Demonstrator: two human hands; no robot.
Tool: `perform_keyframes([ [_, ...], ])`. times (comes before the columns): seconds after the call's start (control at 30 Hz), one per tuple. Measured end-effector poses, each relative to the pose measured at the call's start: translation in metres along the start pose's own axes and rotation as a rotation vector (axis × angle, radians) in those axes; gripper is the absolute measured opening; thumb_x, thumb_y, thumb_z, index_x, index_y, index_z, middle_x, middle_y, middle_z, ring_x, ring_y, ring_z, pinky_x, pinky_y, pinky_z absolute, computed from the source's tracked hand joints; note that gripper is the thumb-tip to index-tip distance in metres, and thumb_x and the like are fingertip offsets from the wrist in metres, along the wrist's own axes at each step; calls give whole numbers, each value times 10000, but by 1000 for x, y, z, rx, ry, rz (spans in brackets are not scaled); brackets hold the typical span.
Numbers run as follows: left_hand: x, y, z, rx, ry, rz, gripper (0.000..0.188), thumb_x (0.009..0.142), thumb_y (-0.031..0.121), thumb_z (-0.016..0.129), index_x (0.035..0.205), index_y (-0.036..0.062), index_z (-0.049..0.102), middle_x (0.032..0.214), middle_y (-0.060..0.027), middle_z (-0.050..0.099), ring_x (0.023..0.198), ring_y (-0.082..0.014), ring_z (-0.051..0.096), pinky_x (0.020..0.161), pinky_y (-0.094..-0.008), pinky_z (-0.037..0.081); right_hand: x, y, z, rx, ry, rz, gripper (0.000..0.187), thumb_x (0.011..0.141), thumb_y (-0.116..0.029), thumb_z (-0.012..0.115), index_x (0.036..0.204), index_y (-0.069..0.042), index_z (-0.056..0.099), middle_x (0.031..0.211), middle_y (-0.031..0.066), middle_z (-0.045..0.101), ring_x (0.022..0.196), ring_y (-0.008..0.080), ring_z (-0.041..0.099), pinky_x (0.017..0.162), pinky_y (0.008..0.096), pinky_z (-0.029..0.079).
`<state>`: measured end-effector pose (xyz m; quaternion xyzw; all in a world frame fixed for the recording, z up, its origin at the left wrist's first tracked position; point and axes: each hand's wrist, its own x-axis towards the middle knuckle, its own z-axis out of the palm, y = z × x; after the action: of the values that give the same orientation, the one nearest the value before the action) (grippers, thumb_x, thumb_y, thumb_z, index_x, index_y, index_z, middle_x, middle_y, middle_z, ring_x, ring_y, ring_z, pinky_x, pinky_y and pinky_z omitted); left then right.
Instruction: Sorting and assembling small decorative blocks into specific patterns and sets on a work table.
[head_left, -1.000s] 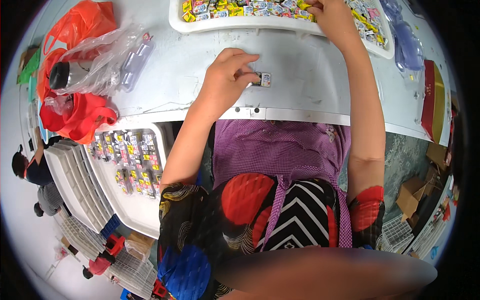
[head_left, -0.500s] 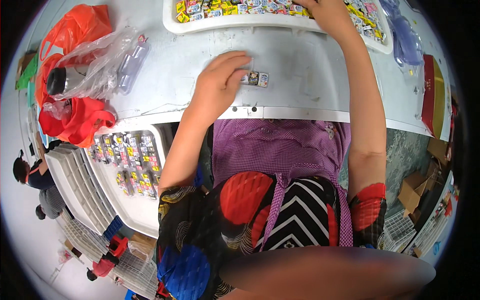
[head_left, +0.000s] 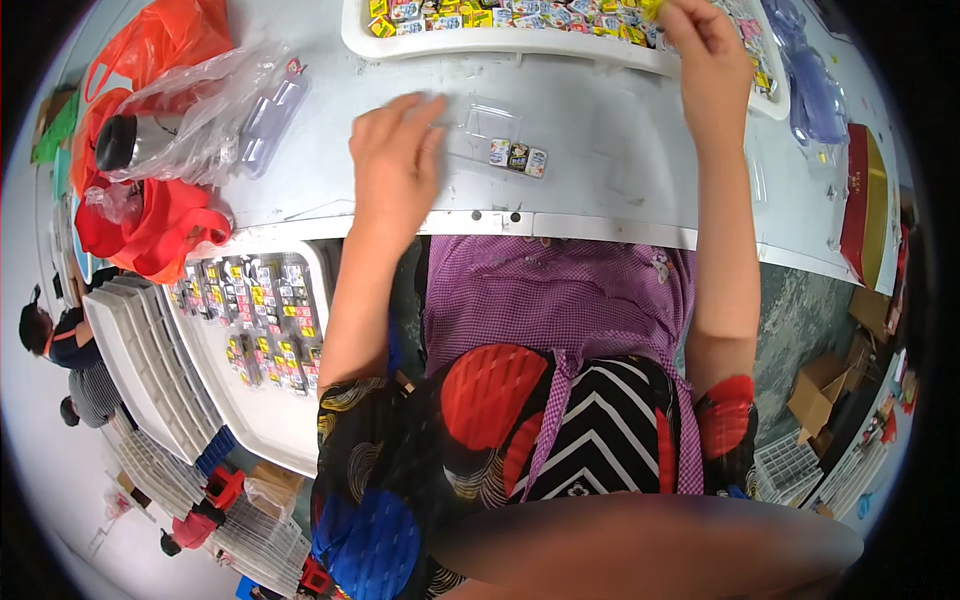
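My left hand (head_left: 392,165) hovers over the table with its fingers apart, holding nothing. Just right of it lies a clear plastic blister case (head_left: 493,121), hinged open. Three tiny printed boxes (head_left: 518,157) sit side by side in the case's near half, white ones flanking a black one. At the right end of the white tray, my right hand (head_left: 715,70) pinches a small yellow packet (head_left: 652,9), partly cut off by the upper edge of the picture. The white tray (head_left: 520,42) is filled with many tiny boxes in yellow, white and pink.
Red plastic bags (head_left: 165,50) and a metal flask (head_left: 150,142) in clear film lie left. Clear plastic cases (head_left: 810,90) are stacked at the far right, beside a red and gold box (head_left: 865,200). A tray of filled cases (head_left: 285,430) stands lower left. People work beyond.
My left hand has moved left, away from the clear case, uncovering the boxes in it. My right hand has drawn back rightward from the tray's contents with a yellow packet in its fingers.
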<state>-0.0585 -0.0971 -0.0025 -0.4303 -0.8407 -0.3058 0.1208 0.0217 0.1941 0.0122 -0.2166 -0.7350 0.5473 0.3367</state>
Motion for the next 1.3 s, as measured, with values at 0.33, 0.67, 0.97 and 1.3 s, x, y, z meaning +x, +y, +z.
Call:
perform_keyframes([
  [0.33,2,1,-3,-294,-228,-387,321,823,3,615,1135,67,657,866,-112,559,670,-201,557,651,-287,482,-103,-34,29,17,-294,175,138,901,-53,605,1024,-32,665,903,0,651,804,88,587,757,217,467],
  [0.67,9,2,-5,-708,-184,-818,242,886,-6,560,1113,-37,637,902,-74,519,662,-132,607,570,-243,548,-98,-38,20,-52,-224,126,140,878,-24,610,1001,-23,674,912,20,650,862,93,603,779,240,469],
  [0.97,-21,44,16,-640,-239,-601,271,829,21,648,1100,-5,643,837,-103,520,663,-171,604,555,-293,491,-105,-34,31,-272,-280,-51,136,825,-34,662,952,-55,704,909,45,641,839,147,607,787,252,467],
  [1.3,4,60,29,-128,-180,40,308,725,80,707,1032,92,690,1000,-63,529,982,-270,451,843,-385,362,-116,-35,11,-327,-187,9,145,826,-16,657,962,-47,693,933,60,641,905,168,601,820,268,457],
])
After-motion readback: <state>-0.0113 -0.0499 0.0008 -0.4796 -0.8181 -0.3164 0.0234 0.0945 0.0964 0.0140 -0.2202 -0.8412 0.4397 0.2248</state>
